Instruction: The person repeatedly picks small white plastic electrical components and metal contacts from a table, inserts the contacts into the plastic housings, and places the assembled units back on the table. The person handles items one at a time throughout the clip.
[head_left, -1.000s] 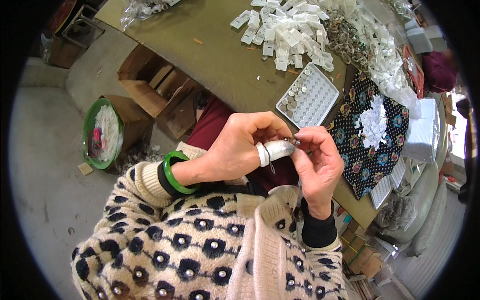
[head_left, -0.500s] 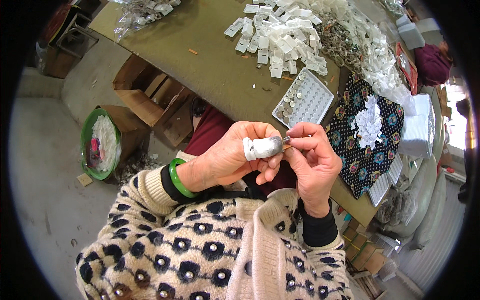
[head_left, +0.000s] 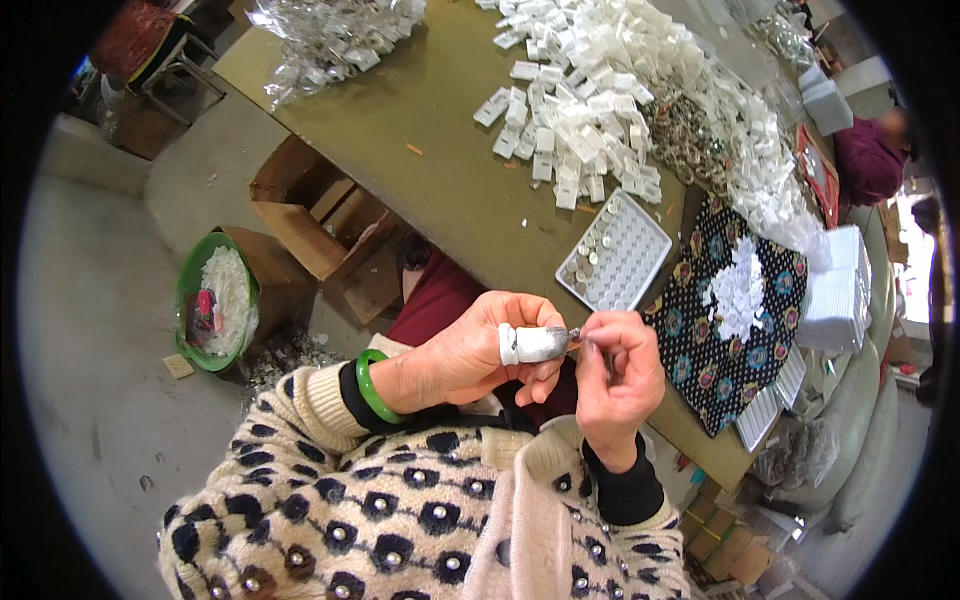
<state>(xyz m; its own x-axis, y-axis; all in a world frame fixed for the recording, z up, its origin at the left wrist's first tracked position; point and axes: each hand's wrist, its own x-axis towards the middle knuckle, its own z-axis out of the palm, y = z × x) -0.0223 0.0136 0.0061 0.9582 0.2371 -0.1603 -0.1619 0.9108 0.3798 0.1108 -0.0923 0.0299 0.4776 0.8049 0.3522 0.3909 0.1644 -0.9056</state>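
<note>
Now both hands have drawn closer: left hand (head_left: 470, 350) and right hand (head_left: 615, 375) stay pinched together on a small metal piece (head_left: 574, 337), fitting ongoing.

**What my things are made of**

My left hand (head_left: 470, 350) wears white cloth tape on one finger and pinches a small shiny metal piece (head_left: 572, 336) against my right hand (head_left: 618, 375). The bangle (head_left: 368, 385) on my wrist is glossy and green, smooth like stone or glass. My sweater (head_left: 400, 510) is soft knit wool with pearly beads. The tabletop (head_left: 440, 160) looks matt and olive. The tray (head_left: 615, 262) is white moulded plastic; the boxes (head_left: 310, 225) are plain rough cardboard
</note>
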